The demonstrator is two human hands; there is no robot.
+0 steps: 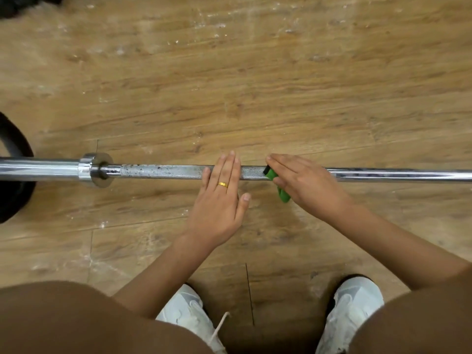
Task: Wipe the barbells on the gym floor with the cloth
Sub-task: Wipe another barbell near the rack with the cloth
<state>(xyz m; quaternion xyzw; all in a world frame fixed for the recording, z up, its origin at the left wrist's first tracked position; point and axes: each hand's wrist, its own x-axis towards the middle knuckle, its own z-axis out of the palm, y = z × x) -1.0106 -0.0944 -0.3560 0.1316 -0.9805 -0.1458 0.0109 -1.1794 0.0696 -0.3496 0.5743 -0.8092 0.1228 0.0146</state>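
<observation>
A steel barbell (166, 171) lies left to right across the wooden floor, its knurled shaft speckled with dark spots near the collar (95, 172). My left hand (221, 198) rests flat on the shaft with straight fingers; a gold ring is on one finger. Just to its right, my right hand (306, 182) presses a green cloth (279, 186) onto the bar with extended fingers. Most of the cloth is hidden under that hand; a dark bit shows at its top edge.
A black weight plate (12, 175) sits on the barbell's sleeve at the far left edge. Something dark lies in the top left corner (23, 3). My knees and white shoes (352, 310) are at the bottom. Wooden floor stretches beyond the bar.
</observation>
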